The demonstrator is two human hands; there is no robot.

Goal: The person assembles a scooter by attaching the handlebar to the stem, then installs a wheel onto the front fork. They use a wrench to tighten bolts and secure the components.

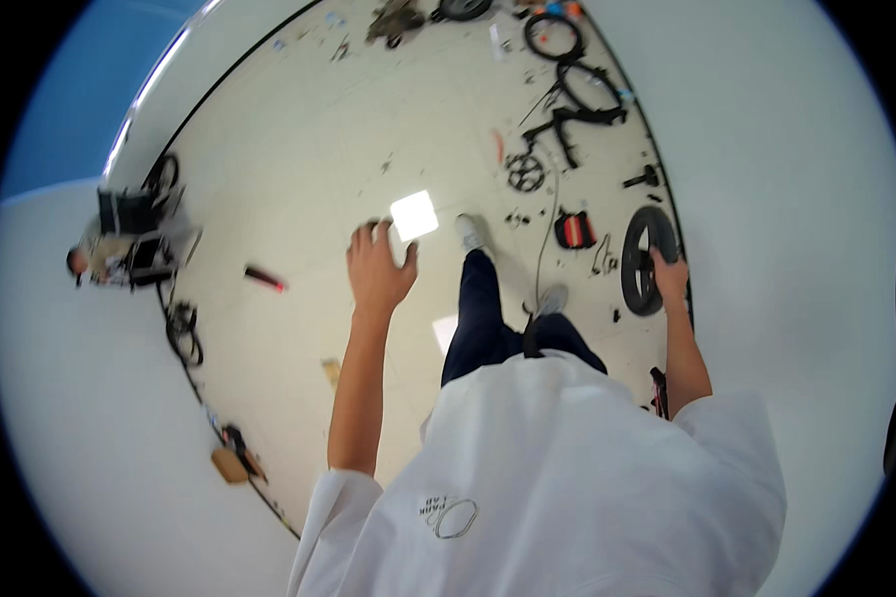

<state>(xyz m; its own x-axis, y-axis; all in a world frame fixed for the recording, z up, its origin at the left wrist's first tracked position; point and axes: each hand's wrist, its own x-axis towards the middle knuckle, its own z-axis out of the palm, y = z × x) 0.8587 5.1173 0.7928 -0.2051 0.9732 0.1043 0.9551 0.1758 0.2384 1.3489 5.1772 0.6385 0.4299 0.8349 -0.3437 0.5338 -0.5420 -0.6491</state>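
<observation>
Wheel (647,261), black-tyred and small, stands upright near the floor's (299,169) right edge, and our right hand (669,275) is clamped over its tyre on the near side. Our left hand (378,267) hangs apart from it over the open middle of the floor, fingers spread and holding nothing. Just beside the wheel, toward the middle, lies a red and black part (573,230). Farther off along the same edge we see a black bicycle frame (577,114) and a chainring (525,171). A red-tipped tool (265,279) lies well apart, toward the left edge.
</observation>
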